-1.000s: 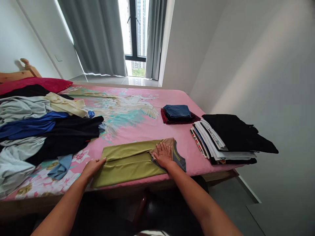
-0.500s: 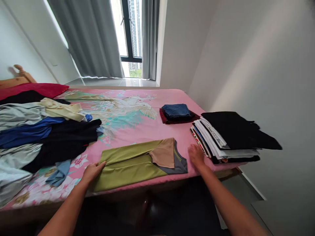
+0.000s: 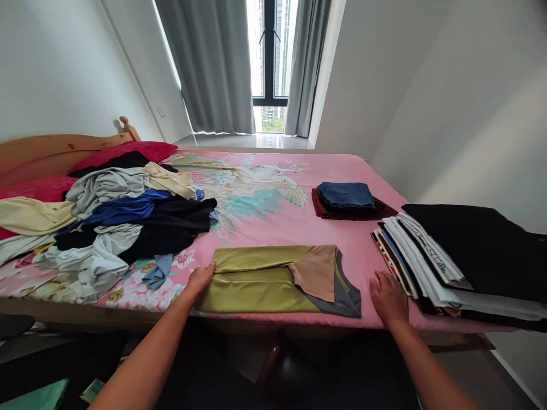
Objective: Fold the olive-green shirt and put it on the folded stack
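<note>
A folded olive-green shirt (image 3: 252, 293) with a tan sleeve and grey shoulder section lies lengthwise along the near edge of the bed. At its left end, my left hand (image 3: 201, 281) grips the edge, thumb on top and the other fingers partly hidden. My right hand (image 3: 388, 297) rests palm down on the pink sheet, fingers stretched out and empty. It lies between the shirt's grey end and a stack of folded clothes (image 3: 421, 256), apart from the shirt and close beside the stack.
Loose, crumpled clothes (image 3: 171, 225) are heaped on the left side of the bed, by red pillows (image 3: 149, 151) and a wooden headboard (image 3: 38, 151). Folded jeans (image 3: 346, 195) sit on dark red checked cloth farther back. A wall stands to the right.
My view has swung left, so everything appears shifted to the right. My left hand still holds the shirt's left end. The right hand stays on the sheet beside the stack, its fingers flatter.
</note>
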A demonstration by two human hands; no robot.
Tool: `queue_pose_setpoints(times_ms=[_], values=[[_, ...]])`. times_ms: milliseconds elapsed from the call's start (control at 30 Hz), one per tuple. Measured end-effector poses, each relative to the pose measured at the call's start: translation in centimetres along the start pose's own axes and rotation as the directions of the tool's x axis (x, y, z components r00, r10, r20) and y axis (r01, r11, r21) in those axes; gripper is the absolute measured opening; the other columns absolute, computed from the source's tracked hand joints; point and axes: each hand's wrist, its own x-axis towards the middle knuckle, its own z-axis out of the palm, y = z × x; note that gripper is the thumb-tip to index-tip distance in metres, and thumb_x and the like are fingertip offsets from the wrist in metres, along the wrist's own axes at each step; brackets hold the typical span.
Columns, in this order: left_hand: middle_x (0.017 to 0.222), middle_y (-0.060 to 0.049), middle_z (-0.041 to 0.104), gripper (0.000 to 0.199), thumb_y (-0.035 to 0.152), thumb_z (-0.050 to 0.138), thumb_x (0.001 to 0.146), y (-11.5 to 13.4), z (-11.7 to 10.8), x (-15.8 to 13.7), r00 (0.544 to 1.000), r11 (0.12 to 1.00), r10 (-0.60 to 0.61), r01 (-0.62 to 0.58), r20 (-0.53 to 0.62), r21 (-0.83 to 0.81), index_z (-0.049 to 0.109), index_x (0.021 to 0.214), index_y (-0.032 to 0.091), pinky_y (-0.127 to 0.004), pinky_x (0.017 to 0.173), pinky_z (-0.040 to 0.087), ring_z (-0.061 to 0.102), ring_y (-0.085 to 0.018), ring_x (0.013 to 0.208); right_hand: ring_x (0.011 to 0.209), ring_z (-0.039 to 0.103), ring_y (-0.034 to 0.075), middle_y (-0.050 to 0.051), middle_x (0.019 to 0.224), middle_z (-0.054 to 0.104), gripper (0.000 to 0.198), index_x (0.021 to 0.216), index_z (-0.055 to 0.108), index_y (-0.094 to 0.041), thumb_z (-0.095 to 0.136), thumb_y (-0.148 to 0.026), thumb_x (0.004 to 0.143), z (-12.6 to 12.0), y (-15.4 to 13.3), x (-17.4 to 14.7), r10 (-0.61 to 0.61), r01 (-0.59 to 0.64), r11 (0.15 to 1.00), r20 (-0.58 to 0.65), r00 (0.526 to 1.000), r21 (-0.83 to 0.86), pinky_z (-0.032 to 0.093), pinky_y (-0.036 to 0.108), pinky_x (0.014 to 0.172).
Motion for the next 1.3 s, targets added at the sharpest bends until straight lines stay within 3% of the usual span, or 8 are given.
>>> queue_pose_setpoints(times_ms=[267, 467, 567, 667, 800, 967, 1133, 1300], values=[[0.087, -0.012, 0.071, 0.053, 0.059, 0.039, 0.08, 0.0, -0.5, -0.9, 0.996, 0.981, 0.016, 0.001, 0.088, -0.196, 0.069, 0.086, 0.016, -0.031, 0.068, 0.051, 0.066, -0.027, 0.084, 0.118, 0.044, 0.024, 0.014, 0.121, 0.055, 0.04, 0.116, 0.056, -0.012, 0.035, -0.033, 0.089, -1.1, -0.9, 0.5, 0.089, -0.091, 0.994, 0.032, 0.996, 0.06, 0.032, 0.039, 0.103], [0.075, -0.008, 0.071, 0.043, 0.046, 0.057, 0.078, 0.9, -0.5, -1.7, 0.929, 0.686, -0.119, 0.332, 0.35, -0.648, 0.062, 0.106, 0.015, -0.034, 0.06, 0.055, 0.067, -0.023, 0.065, 0.122, 0.04, 0.022, 0.013, 0.126, 0.053, 0.04, 0.116, 0.055, -0.012, 0.034, -0.033, 0.09, -1.6, -1.1, 0.7, 0.141, -0.144, 0.983, 0.03, 0.99, 0.116, 0.027, 0.036, 0.106], [0.071, -0.008, 0.07, 0.039, 0.038, 0.056, 0.08, 2.9, -0.6, -2.4, 0.932, 0.6, -0.131, 0.347, 0.339, -0.721, 0.06, 0.109, 0.013, -0.032, 0.055, 0.054, 0.067, -0.022, 0.061, 0.123, 0.038, 0.022, 0.012, 0.127, 0.052, 0.041, 0.118, 0.054, -0.011, 0.033, -0.033, 0.091, -1.9, -1.1, 0.7, 0.157, -0.161, 0.978, 0.039, 0.987, 0.13, 0.024, 0.035, 0.108], [0.072, -0.006, 0.07, 0.038, 0.033, 0.056, 0.079, 7.6, -0.8, -3.6, 0.968, 0.582, -0.075, 0.239, 0.241, -0.777, 0.059, 0.112, 0.014, -0.03, 0.054, 0.053, 0.066, -0.02, 0.061, 0.126, 0.036, 0.022, 0.012, 0.13, 0.05, 0.041, 0.12, 0.053, -0.012, 0.032, -0.033, 0.091, -2.1, -1.2, 0.9, 0.178, -0.186, 0.972, 0.07, 0.982, 0.14, 0.024, 0.037, 0.108], [0.077, -0.003, 0.069, 0.045, 0.043, 0.056, 0.077, 17.0, 0.4, -6.4, 0.983, 0.688, 0.121, 0.016, 0.137, -0.726, 0.059, 0.113, 0.015, -0.027, 0.054, 0.051, 0.064, -0.017, 0.061, 0.126, 0.036, 0.022, 0.011, 0.13, 0.049, 0.04, 0.121, 0.052, -0.013, 0.033, -0.033, 0.091, -2.3, -1.2, 1.0, 0.198, -0.206, 0.96, 0.059, 0.978, 0.188, 0.023, 0.037, 0.109], [0.073, -0.001, 0.065, 0.04, 0.05, 0.044, 0.082, 27.0, 8.1, -9.1, 0.891, 0.797, 0.443, -0.338, 0.103, -0.501, 0.064, 0.093, 0.017, -0.024, 0.057, 0.045, 0.06, -0.016, 0.067, 0.125, 0.038, 0.021, 0.012, 0.127, 0.052, 0.039, 0.119, 0.053, -0.012, 0.036, -0.033, 0.091, -2.1, -0.9, 1.0, 0.196, -0.193, 0.951, 0.014, 0.981, 0.242, 0.023, 0.035, 0.11], [0.065, -0.003, 0.06, 0.027, 0.035, 0.044, 0.081, 29.6, 15.6, -9.6, 0.834, 0.821, 0.529, -0.456, 0.158, -0.342, 0.06, 0.071, 0.015, -0.026, 0.058, 0.039, 0.056, -0.016, 0.065, 0.122, 0.042, 0.024, 0.013, 0.123, 0.055, 0.035, 0.115, 0.057, -0.013, 0.042, -0.031, 0.088, -1.6, -0.5, 1.1, 0.187, -0.166, 0.945, -0.049, 0.981, 0.281, 0.029, 0.041, 0.106], [0.067, -0.002, 0.059, 0.023, 0.033, 0.045, 0.082, 29.2, 15.2, -9.5, 0.812, 0.793, 0.57, -0.506, 0.123, -0.339, 0.058, 0.075, 0.015, -0.026, 0.061, 0.036, 0.054, -0.015, 0.064, 0.12, 0.045, 0.024, 0.013, 0.12, 0.056, 0.033, 0.113, 0.057, -0.014, 0.047, -0.03, 0.087, -1.3, -0.4, 1.2, 0.178, -0.137, 0.942, -0.111, 0.978, 0.308, 0.033, 0.043, 0.105]])
